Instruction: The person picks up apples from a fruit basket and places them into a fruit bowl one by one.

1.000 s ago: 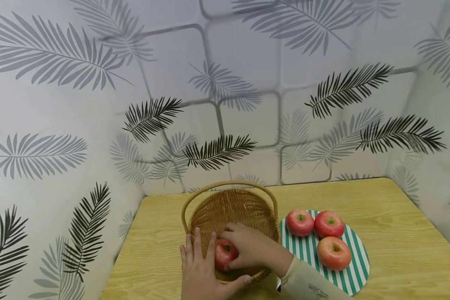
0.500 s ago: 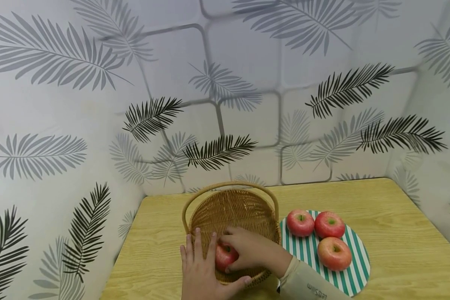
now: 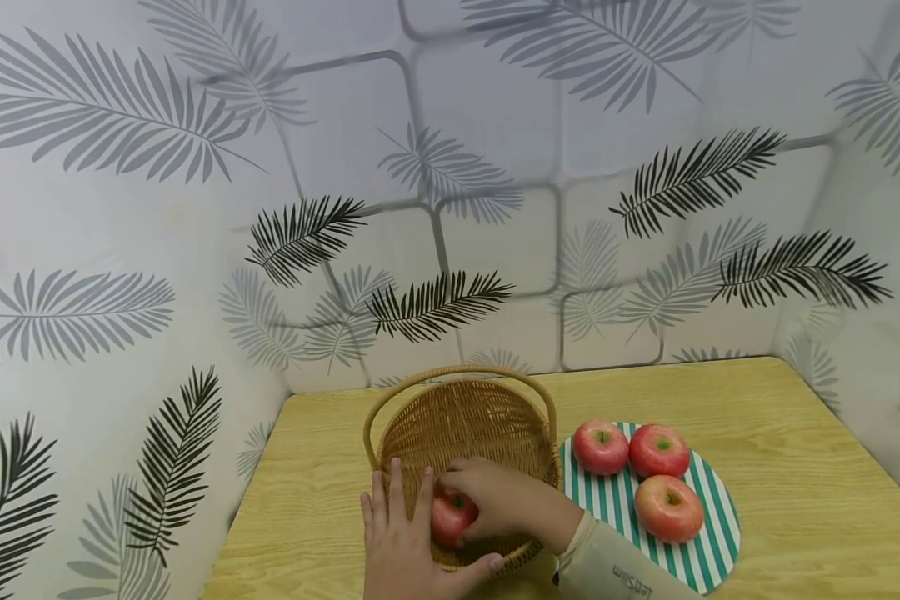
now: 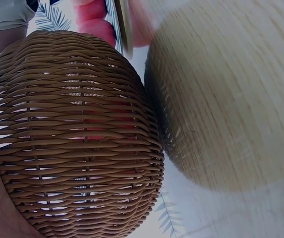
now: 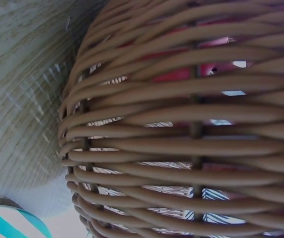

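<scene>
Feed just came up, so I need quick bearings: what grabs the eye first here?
A wicker basket at the table's near middle, where the right hand grips a red apple inside it and the left hand holds its near rim. To its right, three more apples sit on a green-striped plate.

Soft, even light fills the head view; shadows are faint, with only a thin dark edge under the striped plate (image 3: 708, 533) to the right of the right hand (image 3: 498, 500). No glare shows on the wooden surface (image 3: 795, 467). The leaf-patterned backdrop (image 3: 450, 167) bends toward the frame edges. In the left wrist view the wicker basket (image 4: 77, 134) is sharp and the surface beyond it blurs; a dark shadow hugs the basket's side. The right wrist view sits so close that the weave (image 5: 191, 129) is soft.
</scene>
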`<state>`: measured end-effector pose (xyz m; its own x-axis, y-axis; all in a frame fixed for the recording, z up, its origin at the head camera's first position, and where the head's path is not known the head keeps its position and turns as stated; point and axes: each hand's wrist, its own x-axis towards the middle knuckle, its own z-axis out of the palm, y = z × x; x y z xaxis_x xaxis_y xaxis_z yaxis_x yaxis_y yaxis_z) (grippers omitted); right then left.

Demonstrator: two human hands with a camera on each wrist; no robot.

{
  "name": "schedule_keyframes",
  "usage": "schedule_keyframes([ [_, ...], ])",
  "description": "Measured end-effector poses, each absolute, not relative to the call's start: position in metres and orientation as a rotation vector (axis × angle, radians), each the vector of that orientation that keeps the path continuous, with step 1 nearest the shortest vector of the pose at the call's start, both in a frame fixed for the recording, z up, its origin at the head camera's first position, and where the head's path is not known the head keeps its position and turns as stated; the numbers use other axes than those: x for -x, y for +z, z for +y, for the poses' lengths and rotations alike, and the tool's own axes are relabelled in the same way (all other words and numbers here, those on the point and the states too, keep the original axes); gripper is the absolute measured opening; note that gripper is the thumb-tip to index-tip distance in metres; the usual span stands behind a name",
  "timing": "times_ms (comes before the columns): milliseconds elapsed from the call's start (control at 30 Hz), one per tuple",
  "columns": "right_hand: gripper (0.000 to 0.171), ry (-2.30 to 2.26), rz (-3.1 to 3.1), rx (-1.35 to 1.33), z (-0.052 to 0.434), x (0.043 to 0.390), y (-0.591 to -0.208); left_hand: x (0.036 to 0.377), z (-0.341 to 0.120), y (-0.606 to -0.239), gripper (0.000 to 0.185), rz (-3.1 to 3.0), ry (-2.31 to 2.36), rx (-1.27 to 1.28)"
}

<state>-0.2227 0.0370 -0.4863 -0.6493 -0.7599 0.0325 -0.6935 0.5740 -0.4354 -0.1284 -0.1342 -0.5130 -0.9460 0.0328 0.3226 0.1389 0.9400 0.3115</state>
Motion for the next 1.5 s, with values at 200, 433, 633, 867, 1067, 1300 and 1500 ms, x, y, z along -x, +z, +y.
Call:
schedule_keyframes([
  [200,0.063,-0.632,2.630,1.239,0.037,0.222,-0.485,0.128,-0.134,-0.513,0.131,-2.791,-0.480,0.120],
  [433,0.068,-0.612,2.624,1.225,0.036,0.221,-0.482,0.127,-0.134,-0.511,0.132,-2.791,-0.497,0.120],
  [633,0.072,-0.629,2.604,1.245,0.037,0.221,-0.480,0.127,-0.134,-0.511,0.130,-2.799,-0.525,0.113],
  [867,0.079,-0.628,2.608,1.279,0.037,0.222,-0.484,0.127,-0.135,-0.512,0.131,-2.779,-0.507,0.130],
  [1067,0.094,-0.620,2.604,1.244,0.039,0.219,-0.486,0.127,-0.136,-0.518,0.131,-2.734,-0.496,0.155],
  [1300,0.096,-0.642,2.590,1.204,0.040,0.215,-0.485,0.127,-0.136,-0.521,0.131,-2.721,-0.501,0.160],
  [1500,0.088,-0.616,2.611,1.207,0.039,0.213,-0.483,0.127,-0.136,-0.519,0.132,-2.730,-0.483,0.159],
])
